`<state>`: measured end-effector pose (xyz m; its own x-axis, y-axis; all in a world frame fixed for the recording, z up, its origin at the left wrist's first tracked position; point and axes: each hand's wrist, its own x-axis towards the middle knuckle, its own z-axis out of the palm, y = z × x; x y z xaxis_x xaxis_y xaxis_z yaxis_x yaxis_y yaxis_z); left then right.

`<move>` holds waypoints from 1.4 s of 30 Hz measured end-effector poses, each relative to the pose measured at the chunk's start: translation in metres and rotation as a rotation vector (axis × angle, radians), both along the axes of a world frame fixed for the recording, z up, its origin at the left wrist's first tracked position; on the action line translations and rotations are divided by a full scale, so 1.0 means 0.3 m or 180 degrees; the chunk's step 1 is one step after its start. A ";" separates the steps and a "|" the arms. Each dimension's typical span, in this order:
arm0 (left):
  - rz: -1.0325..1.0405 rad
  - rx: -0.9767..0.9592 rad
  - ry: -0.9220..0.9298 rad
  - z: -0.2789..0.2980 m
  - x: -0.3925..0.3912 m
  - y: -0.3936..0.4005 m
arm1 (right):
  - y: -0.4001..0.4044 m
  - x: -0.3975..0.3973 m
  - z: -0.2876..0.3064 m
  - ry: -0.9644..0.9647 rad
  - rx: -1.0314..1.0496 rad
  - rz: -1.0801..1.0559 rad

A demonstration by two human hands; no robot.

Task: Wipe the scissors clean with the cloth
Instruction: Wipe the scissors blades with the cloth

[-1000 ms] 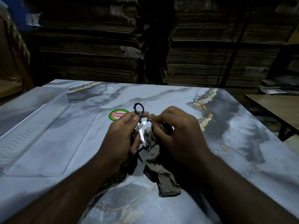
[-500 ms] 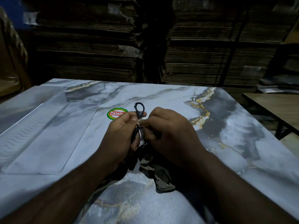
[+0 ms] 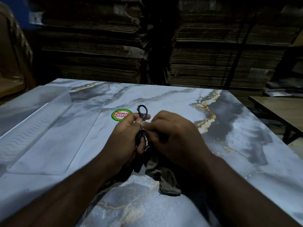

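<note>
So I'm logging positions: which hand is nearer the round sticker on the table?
Left. The left hand sits just below the sticker, fingertips almost at its edge; the right hand lies further right, beyond the scissors.

Two bare forearms entering from the lower corners of the frame, no sleeves, watch or rings visible; left hand (image 3: 126, 136) and right hand (image 3: 177, 138) ungloved, nails short.

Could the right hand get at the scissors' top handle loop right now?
Probably yes. The handle loop stands bare above the left hand, and the right hand, pinching the cloth against the scissors, sits just beside it with nothing between.
</note>
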<state>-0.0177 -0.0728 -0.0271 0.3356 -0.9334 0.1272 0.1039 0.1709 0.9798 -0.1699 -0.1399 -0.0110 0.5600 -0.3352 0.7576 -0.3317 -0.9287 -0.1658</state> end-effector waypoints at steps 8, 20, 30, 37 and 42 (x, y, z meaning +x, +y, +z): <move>0.0051 0.0023 -0.0064 -0.005 0.008 -0.013 | -0.071 -0.039 0.001 0.0055 0.0167 -0.0402; 0.0042 -0.0140 -0.0468 -0.004 0.004 0.008 | -0.065 -0.017 -0.002 -0.0137 0.0120 -0.0368; 0.0043 -0.0139 -0.0646 0.001 0.004 0.008 | -0.062 -0.027 0.001 -0.0065 0.0032 -0.0191; -0.0573 0.0223 0.0719 0.022 -0.006 0.010 | -0.093 -0.082 0.008 -0.0557 0.0949 -0.0084; -0.1735 0.0747 0.1617 0.065 0.054 0.031 | -0.042 -0.023 -0.004 -0.0502 0.2304 0.0680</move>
<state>-0.0014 -0.0635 -0.0076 -0.2139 -0.9667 -0.1405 0.5591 -0.2391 0.7939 -0.1768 -0.1525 -0.0121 0.5718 -0.6746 0.4669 -0.0794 -0.6119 -0.7869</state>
